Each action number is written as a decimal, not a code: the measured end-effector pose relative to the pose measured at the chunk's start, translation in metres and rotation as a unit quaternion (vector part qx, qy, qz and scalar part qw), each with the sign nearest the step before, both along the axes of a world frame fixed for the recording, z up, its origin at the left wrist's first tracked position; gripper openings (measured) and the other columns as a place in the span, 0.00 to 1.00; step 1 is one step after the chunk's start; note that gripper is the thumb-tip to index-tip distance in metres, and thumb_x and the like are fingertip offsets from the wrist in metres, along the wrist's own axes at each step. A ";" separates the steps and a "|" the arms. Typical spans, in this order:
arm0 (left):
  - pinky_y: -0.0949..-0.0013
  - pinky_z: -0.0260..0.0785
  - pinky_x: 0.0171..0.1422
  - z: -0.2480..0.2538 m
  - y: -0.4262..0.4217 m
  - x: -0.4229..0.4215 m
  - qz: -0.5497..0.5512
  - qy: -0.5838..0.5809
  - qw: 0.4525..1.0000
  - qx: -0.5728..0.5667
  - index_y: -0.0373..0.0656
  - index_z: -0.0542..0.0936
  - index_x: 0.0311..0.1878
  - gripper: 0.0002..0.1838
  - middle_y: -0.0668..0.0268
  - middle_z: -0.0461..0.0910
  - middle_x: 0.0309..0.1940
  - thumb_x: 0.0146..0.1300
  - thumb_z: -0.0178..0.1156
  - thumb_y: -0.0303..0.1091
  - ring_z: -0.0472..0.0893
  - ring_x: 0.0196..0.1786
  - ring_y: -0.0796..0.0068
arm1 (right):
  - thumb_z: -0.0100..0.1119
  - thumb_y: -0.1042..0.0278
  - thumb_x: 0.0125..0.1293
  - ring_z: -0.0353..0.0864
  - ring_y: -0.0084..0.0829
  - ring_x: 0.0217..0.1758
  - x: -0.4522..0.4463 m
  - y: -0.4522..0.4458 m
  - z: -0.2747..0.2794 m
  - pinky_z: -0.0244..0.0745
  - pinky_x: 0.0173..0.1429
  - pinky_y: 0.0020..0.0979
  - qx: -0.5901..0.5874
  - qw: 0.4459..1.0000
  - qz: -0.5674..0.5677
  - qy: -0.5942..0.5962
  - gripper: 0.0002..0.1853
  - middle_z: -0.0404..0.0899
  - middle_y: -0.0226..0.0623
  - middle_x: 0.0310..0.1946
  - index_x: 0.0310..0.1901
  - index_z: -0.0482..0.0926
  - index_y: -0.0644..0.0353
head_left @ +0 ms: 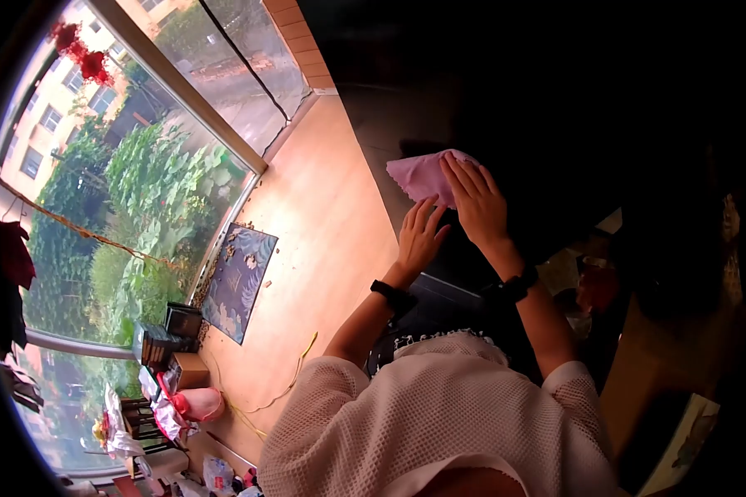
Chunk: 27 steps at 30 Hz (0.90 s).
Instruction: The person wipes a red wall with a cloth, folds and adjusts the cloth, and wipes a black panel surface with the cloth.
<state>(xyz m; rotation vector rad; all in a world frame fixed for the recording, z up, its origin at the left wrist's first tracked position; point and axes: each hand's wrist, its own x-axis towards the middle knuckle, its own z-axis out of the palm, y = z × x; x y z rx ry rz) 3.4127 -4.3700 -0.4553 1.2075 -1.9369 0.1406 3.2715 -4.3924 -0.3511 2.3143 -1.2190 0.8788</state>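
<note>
A pink cloth [419, 176] with a scalloped edge lies spread on a dark surface [381, 124] in front of me. My right hand [477, 200] rests on the cloth's right part with its fingers stretched out flat. Just below the cloth's lower edge is my left hand [423, 235], its fingers extended and slightly apart, with nothing visible in it. I cannot tell whether its fingertips touch the cloth. Dark bands circle both wrists.
Tall windows [166, 190] stand at the left beyond a light floor [315, 232]. A patterned mat [240, 282], a yellow cord [302, 364], dark boxes [162, 341] and a pink container [201, 404] are on that side. Deep shadow hides much of the right.
</note>
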 end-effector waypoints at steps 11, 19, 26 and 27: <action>0.55 0.59 0.59 0.014 -0.033 0.004 0.025 -0.018 0.999 -0.041 0.45 0.71 0.48 0.23 0.55 0.63 0.54 0.46 0.64 0.32 0.64 0.56 0.53 | 0.56 0.81 0.51 0.64 0.42 0.60 -0.008 0.030 -0.013 0.62 0.60 0.38 0.129 0.961 0.064 -0.234 0.22 0.65 0.42 0.54 0.51 0.70 0.61; 0.56 0.57 0.61 0.039 -0.009 -0.011 -0.034 0.141 0.985 0.093 0.43 0.64 0.56 0.31 0.50 0.59 0.56 0.44 0.61 0.25 0.60 0.59 0.45 | 0.60 0.73 0.53 0.74 0.40 0.44 -0.007 0.026 -0.031 0.70 0.45 0.35 0.164 0.934 -0.003 -0.319 0.19 0.72 0.41 0.42 0.48 0.69 0.61; 0.59 0.63 0.55 0.055 0.000 -0.018 -0.030 0.199 0.974 0.107 0.43 0.60 0.58 0.32 0.51 0.60 0.56 0.46 0.58 0.24 0.65 0.58 0.48 | 0.59 0.72 0.55 0.76 0.37 0.39 -0.008 0.013 -0.037 0.70 0.44 0.34 0.109 0.933 0.055 -0.339 0.18 0.73 0.42 0.36 0.47 0.67 0.61; 0.59 0.64 0.54 0.054 0.003 -0.018 -0.024 0.206 0.972 0.111 0.43 0.61 0.58 0.32 0.52 0.61 0.55 0.47 0.58 0.24 0.65 0.57 0.48 | 0.58 0.72 0.56 0.76 0.37 0.39 -0.005 0.018 -0.044 0.71 0.43 0.33 0.145 0.912 0.081 -0.376 0.18 0.73 0.42 0.36 0.47 0.67 0.61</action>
